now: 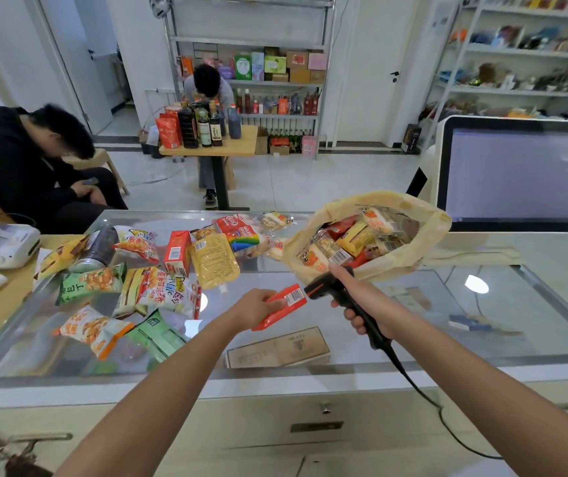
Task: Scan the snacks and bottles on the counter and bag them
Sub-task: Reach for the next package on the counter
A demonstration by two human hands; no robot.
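While my left hand (pixel 258 306) pinches a flat orange-red packet (pixel 284 304) with its white barcode turned to the right, my right hand (pixel 361 309) is curled round the handle of a black barcode scanner (pixel 332 289). The forefinger lies straight along its top, and its nose is just beside the barcode. Both are above the glass-topped table (pixel 275 385). Left of my left hand lie loose snack bags (pixel 163 292) in orange, green and white; beyond them are a yellow spouted pouch (pixel 212 261) and a red carton (pixel 177 251). Beyond my right hand stands an open beige plastic bag (pixel 425 235) full of packets.
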